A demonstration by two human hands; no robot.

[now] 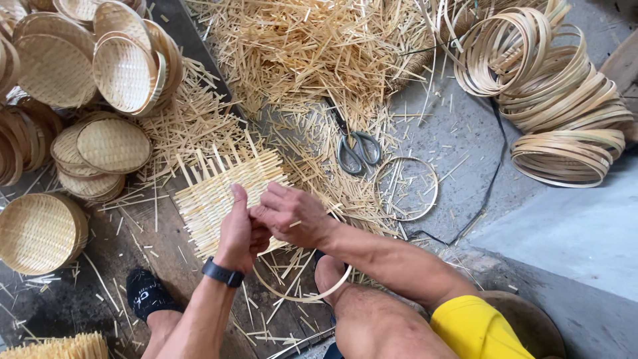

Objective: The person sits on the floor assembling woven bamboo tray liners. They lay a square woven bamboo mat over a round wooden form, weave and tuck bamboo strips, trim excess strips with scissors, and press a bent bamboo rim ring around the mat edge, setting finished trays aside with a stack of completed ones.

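Heaped across the top centre, a loose pile of bamboo slivers (312,46), spilling down over dark wooden boards (133,246) and onto grey concrete floor (571,233). At upper right, stacks of bent bamboo hoops (565,100), leaning and overlapping. At upper left and down the left edge, finished round woven trays (80,60), some tilted on edge, some stacked flat. At bottom left corner, a bundle of cut strips (60,347) seen end-on.

In the middle, a flat woven bamboo mat (212,193), lying on the boards just beyond the hands, roughly square, set skewed: long strips running from lower left to upper right, cross strips poking out toward upper left with loose ends fanning past the weave. Near edge hidden under the hands.

Beside it to the right, a single thin hoop (406,189) flat on the floor, and scissors (357,151) with grey handles, blades pointing up-left into the slivers. Another hoop (312,292) partly under the right forearm.

Left hand (240,233), black watch (222,273) at the wrist, fingers curled, thumb up, pinching at the mat's near edge. Right hand (289,216) closed against the left, fingers bent onto the same edge; exact strip gripped too small to tell.
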